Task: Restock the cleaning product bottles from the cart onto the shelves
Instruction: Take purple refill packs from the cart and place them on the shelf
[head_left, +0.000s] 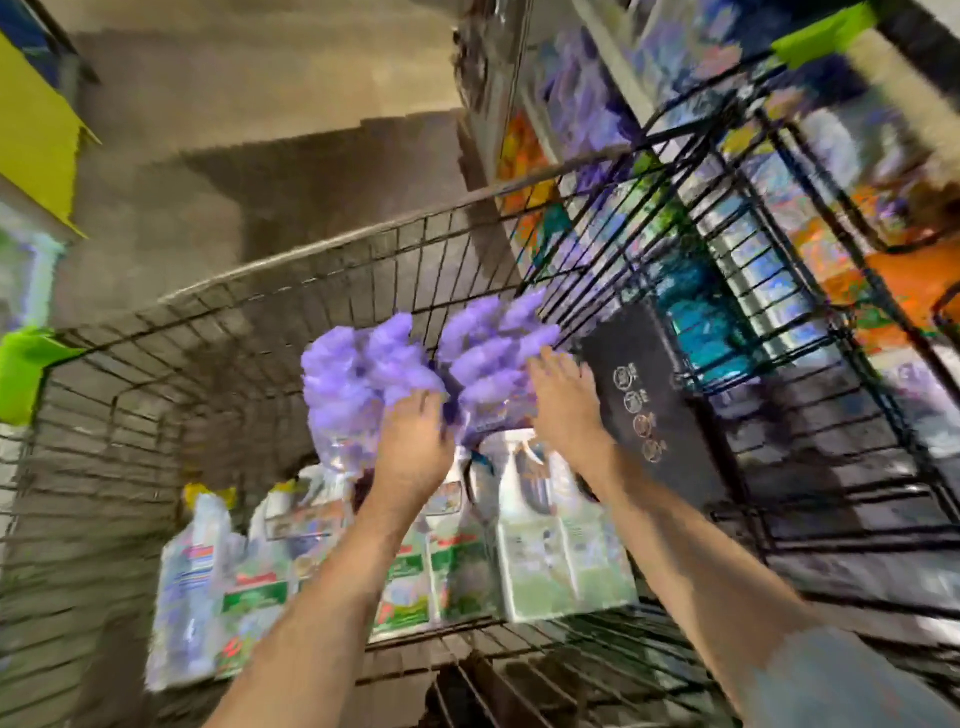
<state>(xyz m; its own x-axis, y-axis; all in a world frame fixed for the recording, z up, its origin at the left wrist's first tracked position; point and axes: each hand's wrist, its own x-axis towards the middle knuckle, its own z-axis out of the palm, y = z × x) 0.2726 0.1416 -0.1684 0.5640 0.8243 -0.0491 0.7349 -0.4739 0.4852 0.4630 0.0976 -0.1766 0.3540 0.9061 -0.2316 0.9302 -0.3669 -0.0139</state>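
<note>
Inspected: purple-headed spray bottles (374, 374), bunched in 2 clusters inside the wire cart (311, 260), directly under and ahead of both hands. Judged to be plastic trigger sprayers filled with liquid: moderately heavy when taken several at once, stiff in the body, smooth and likely slippery on the clear lower part, with trigger heads liable to snag on one another. Not fragile, but apt to leak if squeezed at the trigger. Best taken at the neck just beneath the head, or round the body, never by the trigger lever.

Left hand (415, 447): pushed in between the 2 clusters, fingertips buried among the purple heads. Cannot tell through the blur whether closed round a neck or merely touching.

Right hand (563, 400): laid with fingers straight against the near side of the right-hand cluster, touching the heads, grasping nothing.

Relative to the grips: left cluster up and to the left of the left hand's fingers; right cluster between the 2 hands and just beyond the right fingertips. Further white bottles (561, 545) lying beneath both wrists, nearer the body. Shelves (779, 218) off to the right of the right hand, beyond the cart wall.
</note>
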